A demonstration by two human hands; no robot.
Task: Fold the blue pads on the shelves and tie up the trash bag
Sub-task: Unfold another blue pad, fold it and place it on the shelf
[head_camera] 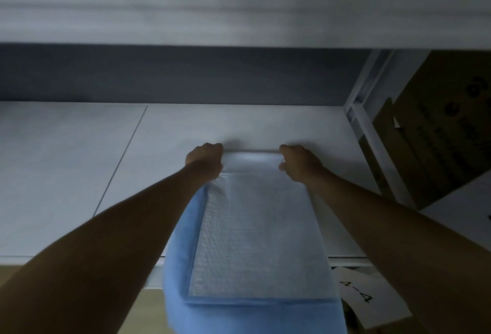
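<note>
Left hand (pixel 206 159) has its fingers curled round the far-left corner of the blue pad (pixel 255 232), which lies on the white shelf (pixel 66 174) hanging over its front edge. Right hand (pixel 299 162) grips the far-right corner; cardboard box (pixel 438 131) off right.

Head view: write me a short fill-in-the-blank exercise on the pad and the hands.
1. Both hands, left hand and right hand, grip the pad's ____ edge.
2. The pad has a blue backing and a ____ quilted face.
3. The pad's near end hangs over the front edge of the ____.
4. The paper label reads ____.

Missing words: far; white; shelf; 4-4
</note>
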